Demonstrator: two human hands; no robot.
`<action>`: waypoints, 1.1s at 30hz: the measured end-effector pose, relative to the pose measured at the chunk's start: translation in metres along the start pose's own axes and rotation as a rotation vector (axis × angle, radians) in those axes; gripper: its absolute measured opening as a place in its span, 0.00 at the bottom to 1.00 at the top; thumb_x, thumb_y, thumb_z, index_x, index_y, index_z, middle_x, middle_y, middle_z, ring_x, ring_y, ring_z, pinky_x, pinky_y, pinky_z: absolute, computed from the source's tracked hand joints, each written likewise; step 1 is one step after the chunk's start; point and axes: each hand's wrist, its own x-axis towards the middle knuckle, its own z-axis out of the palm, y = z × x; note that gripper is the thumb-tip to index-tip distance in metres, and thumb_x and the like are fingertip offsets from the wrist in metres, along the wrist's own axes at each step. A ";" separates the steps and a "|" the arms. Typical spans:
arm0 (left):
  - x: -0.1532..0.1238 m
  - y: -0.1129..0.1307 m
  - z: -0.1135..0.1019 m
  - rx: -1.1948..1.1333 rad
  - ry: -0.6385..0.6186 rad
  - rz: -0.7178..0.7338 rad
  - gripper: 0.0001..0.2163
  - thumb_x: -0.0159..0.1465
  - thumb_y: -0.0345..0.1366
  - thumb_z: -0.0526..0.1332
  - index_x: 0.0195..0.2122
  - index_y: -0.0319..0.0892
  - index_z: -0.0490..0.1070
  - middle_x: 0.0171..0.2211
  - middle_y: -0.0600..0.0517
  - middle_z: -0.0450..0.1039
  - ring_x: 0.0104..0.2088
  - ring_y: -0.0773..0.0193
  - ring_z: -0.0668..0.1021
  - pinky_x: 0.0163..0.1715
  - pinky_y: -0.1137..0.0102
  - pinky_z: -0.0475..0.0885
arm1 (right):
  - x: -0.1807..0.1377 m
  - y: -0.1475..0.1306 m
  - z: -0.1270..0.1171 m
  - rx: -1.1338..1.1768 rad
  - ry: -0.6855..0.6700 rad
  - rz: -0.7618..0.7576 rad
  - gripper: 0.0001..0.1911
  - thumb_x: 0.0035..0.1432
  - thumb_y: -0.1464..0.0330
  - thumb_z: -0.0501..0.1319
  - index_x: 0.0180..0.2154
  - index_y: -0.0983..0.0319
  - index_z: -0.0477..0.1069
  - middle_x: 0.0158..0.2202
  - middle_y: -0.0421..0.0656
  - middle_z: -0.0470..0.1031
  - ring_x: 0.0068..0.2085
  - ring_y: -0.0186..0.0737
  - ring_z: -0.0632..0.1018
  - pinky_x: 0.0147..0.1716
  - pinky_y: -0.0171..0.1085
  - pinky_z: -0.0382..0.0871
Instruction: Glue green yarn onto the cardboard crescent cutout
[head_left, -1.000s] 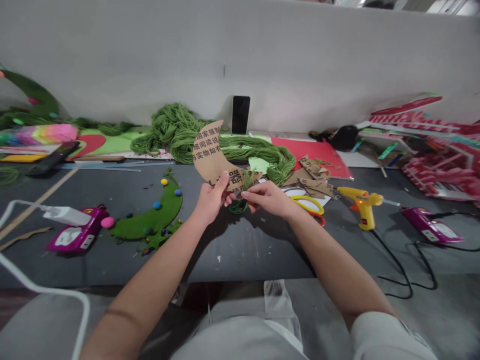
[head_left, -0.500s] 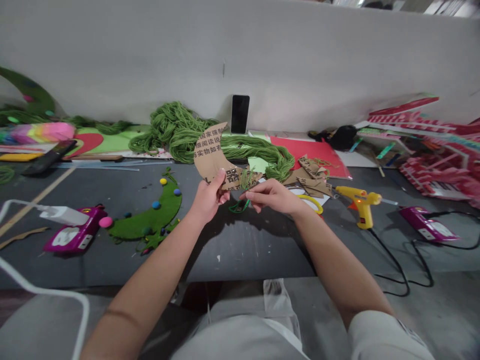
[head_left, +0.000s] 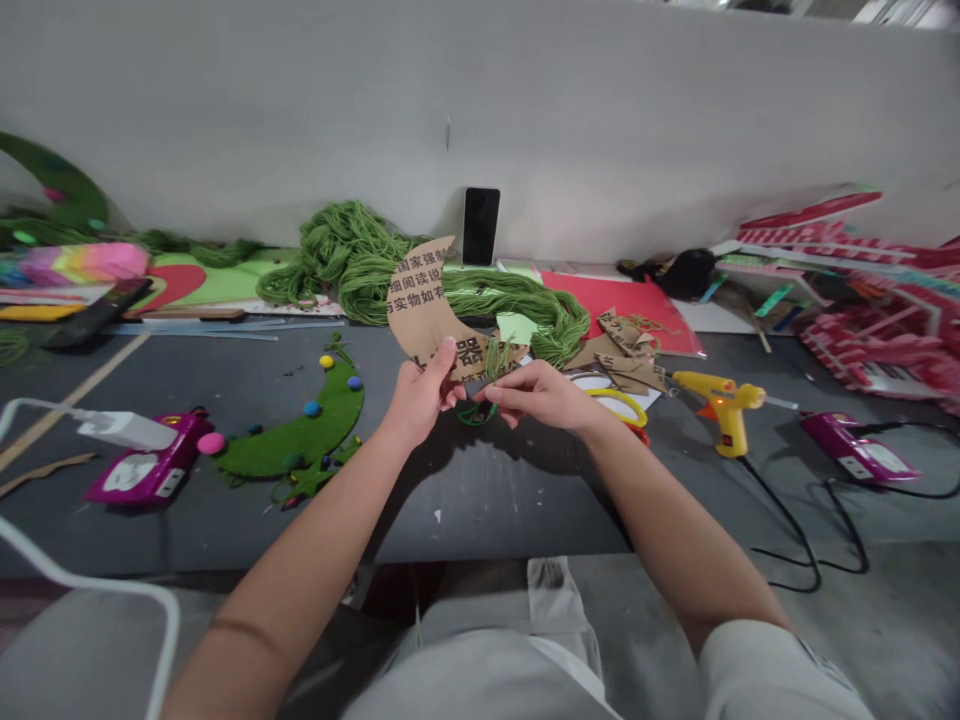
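Observation:
My left hand point(head_left: 429, 395) grips a brown cardboard crescent point(head_left: 421, 316) printed with black characters, its thumb on the front face. Strands of green yarn point(head_left: 495, 357) are wrapped around the crescent's right part. My right hand point(head_left: 538, 392) is closed at the lower edge there, thumb and fingers pinched on the green yarn; the exact hold is partly hidden. A small loop of green yarn point(head_left: 474, 414) hangs below, between the hands. On the table to the left lies a green yarn-covered crescent point(head_left: 300, 438) with coloured pompoms.
Green yarn skeins point(head_left: 352, 255) lie behind the hands, near an upright phone point(head_left: 480, 226). To the right are cardboard scraps point(head_left: 619, 355), yellow-handled scissors point(head_left: 622, 404), a yellow glue gun point(head_left: 721, 402) and a purple power strip point(head_left: 856, 446). Another purple strip point(head_left: 154, 462) sits left.
The right hand has shifted very slightly at the cardboard's lower edge, and the crescent has risen a touch. Both hands keep their hold.

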 end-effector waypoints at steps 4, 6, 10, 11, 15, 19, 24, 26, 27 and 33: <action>0.000 -0.001 0.001 0.020 -0.003 0.019 0.21 0.59 0.56 0.65 0.28 0.39 0.74 0.18 0.51 0.71 0.15 0.71 0.69 0.13 0.75 0.57 | 0.001 -0.001 0.002 -0.026 -0.012 -0.011 0.26 0.61 0.51 0.61 0.43 0.68 0.81 0.20 0.40 0.73 0.23 0.31 0.70 0.27 0.32 0.66; 0.000 -0.002 0.000 0.032 -0.004 0.028 0.21 0.59 0.55 0.65 0.28 0.39 0.74 0.18 0.51 0.72 0.15 0.70 0.70 0.13 0.75 0.58 | 0.001 -0.002 0.003 -0.034 -0.008 -0.010 0.25 0.61 0.51 0.61 0.42 0.67 0.81 0.20 0.40 0.73 0.23 0.31 0.69 0.27 0.32 0.65; -0.001 -0.003 0.000 0.049 0.000 0.037 0.21 0.60 0.55 0.65 0.28 0.38 0.75 0.17 0.51 0.71 0.16 0.70 0.70 0.13 0.75 0.59 | 0.001 -0.003 0.006 -0.043 0.003 -0.006 0.25 0.62 0.51 0.61 0.39 0.68 0.81 0.20 0.40 0.72 0.23 0.31 0.69 0.27 0.32 0.64; -0.001 -0.003 0.000 0.046 -0.003 0.037 0.21 0.60 0.55 0.65 0.28 0.38 0.75 0.17 0.51 0.71 0.16 0.70 0.70 0.13 0.75 0.59 | 0.001 -0.004 0.006 -0.048 -0.002 -0.010 0.24 0.62 0.51 0.61 0.37 0.68 0.80 0.20 0.40 0.72 0.23 0.31 0.69 0.27 0.32 0.64; -0.001 -0.001 0.001 0.009 -0.011 0.030 0.21 0.60 0.55 0.65 0.28 0.38 0.75 0.17 0.51 0.71 0.15 0.71 0.70 0.13 0.76 0.58 | 0.002 -0.002 0.004 -0.049 -0.017 -0.030 0.25 0.62 0.52 0.60 0.30 0.68 0.78 0.20 0.40 0.71 0.23 0.30 0.67 0.26 0.31 0.62; -0.002 0.003 0.001 -0.020 -0.003 0.008 0.21 0.59 0.55 0.66 0.28 0.38 0.74 0.16 0.52 0.70 0.15 0.72 0.70 0.13 0.76 0.58 | 0.002 0.000 0.001 0.013 -0.010 -0.027 0.24 0.62 0.52 0.62 0.39 0.68 0.80 0.19 0.39 0.71 0.23 0.30 0.68 0.26 0.32 0.64; -0.001 0.006 0.002 -0.059 -0.003 -0.010 0.20 0.58 0.54 0.67 0.30 0.38 0.74 0.18 0.53 0.71 0.15 0.72 0.70 0.12 0.78 0.58 | 0.001 0.000 -0.001 0.033 -0.030 0.017 0.26 0.61 0.52 0.63 0.44 0.69 0.80 0.19 0.39 0.71 0.23 0.30 0.70 0.27 0.32 0.66; -0.001 0.006 0.001 -0.073 0.003 -0.013 0.20 0.58 0.54 0.68 0.30 0.38 0.74 0.19 0.54 0.71 0.15 0.73 0.70 0.12 0.78 0.58 | 0.001 0.000 -0.001 0.044 -0.031 0.024 0.27 0.60 0.51 0.63 0.44 0.69 0.80 0.19 0.39 0.71 0.23 0.30 0.70 0.27 0.32 0.67; -0.001 0.006 0.001 -0.076 0.005 -0.014 0.20 0.58 0.53 0.68 0.30 0.38 0.74 0.19 0.54 0.71 0.15 0.74 0.70 0.13 0.78 0.58 | 0.001 0.001 -0.001 0.045 -0.032 0.024 0.27 0.60 0.51 0.63 0.44 0.69 0.80 0.19 0.39 0.71 0.23 0.30 0.70 0.27 0.32 0.67; -0.001 0.004 0.001 -0.052 -0.013 -0.004 0.20 0.58 0.54 0.67 0.30 0.38 0.74 0.17 0.53 0.70 0.15 0.73 0.69 0.12 0.78 0.58 | 0.002 0.001 0.002 0.026 -0.033 0.017 0.28 0.61 0.51 0.62 0.46 0.69 0.80 0.20 0.40 0.72 0.23 0.30 0.70 0.28 0.32 0.67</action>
